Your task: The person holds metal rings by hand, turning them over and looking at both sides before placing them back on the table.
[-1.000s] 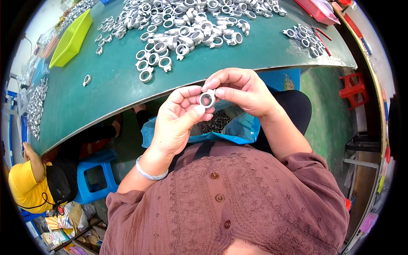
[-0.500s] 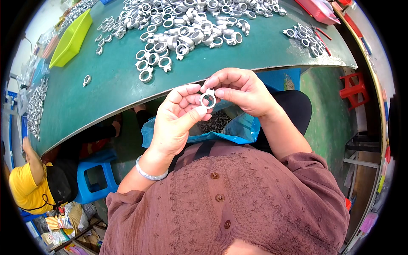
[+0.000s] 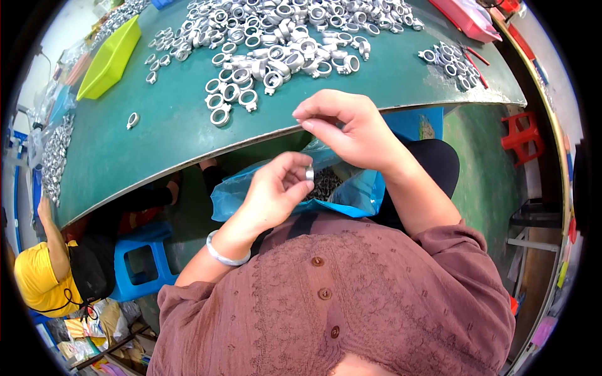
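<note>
My left hand (image 3: 276, 190) is over a blue plastic bag (image 3: 235, 195) in my lap, its fingertips and thumb closed on a silver metal ring clamp (image 3: 310, 172) seen nearly edge-on. Inside the bag lie many small dark pieces (image 3: 327, 182). Farther up, by the table's near edge, my right hand (image 3: 354, 128) has its thumb and fingers drawn together; anything between them is too small or hidden to make out. Beyond the hands, a large heap of silver ring clamps (image 3: 276, 53) covers the middle of the green table (image 3: 169, 119).
One loose ring clamp (image 3: 133, 120) lies apart on the left. A yellow-green tray (image 3: 110, 59) stands behind it. At right are a smaller clamp pile (image 3: 448, 62), red-handled pliers (image 3: 478, 56) and a pink tray (image 3: 467, 19). A person in yellow (image 3: 44, 276) sits left near a blue stool (image 3: 144, 260).
My hands have parted. The left has lowered toward the bag with the ring clamp, which has turned edge-on; the right has let go of the clamp and stays up by the table edge.
</note>
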Action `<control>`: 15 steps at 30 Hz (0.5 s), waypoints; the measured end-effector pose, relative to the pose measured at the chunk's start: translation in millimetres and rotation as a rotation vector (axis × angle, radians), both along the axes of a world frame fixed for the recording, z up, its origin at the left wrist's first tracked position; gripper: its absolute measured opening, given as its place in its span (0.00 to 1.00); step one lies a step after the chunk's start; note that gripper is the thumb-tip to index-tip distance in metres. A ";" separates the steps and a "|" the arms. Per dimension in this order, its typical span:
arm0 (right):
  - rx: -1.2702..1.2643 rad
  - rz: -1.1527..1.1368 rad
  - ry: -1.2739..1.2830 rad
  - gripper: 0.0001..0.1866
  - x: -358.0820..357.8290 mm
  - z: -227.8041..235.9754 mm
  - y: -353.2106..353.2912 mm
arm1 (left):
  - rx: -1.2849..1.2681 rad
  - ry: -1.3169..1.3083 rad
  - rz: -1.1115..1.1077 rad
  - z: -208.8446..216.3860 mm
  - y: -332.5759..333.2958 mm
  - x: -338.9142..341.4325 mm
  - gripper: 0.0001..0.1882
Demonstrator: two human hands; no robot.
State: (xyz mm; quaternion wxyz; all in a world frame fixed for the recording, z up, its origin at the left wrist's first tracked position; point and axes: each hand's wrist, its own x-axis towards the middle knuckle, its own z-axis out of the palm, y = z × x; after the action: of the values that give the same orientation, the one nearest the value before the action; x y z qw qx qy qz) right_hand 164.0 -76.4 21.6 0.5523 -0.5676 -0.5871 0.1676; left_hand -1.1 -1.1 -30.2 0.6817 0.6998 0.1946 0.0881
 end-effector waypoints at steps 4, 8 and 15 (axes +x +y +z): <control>0.094 0.002 -0.321 0.06 -1.7 5.6 28.6 | 0.308 0.063 -0.024 4.2 -2.6 -1.5 0.16; -0.068 -0.119 -0.646 0.10 -11.7 8.5 50.3 | 0.167 0.017 0.033 5.6 3.2 -4.2 0.15; -0.132 -0.088 -0.723 0.09 -7.4 6.4 56.2 | -0.070 -0.113 0.237 17.0 9.4 -10.8 0.12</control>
State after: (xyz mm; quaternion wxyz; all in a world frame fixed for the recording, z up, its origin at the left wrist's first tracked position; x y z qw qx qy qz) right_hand 156.6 -20.2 27.9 0.2780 -0.6490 -0.7075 -0.0304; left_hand -11.9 8.3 -13.2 0.7002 0.6417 0.2403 0.2006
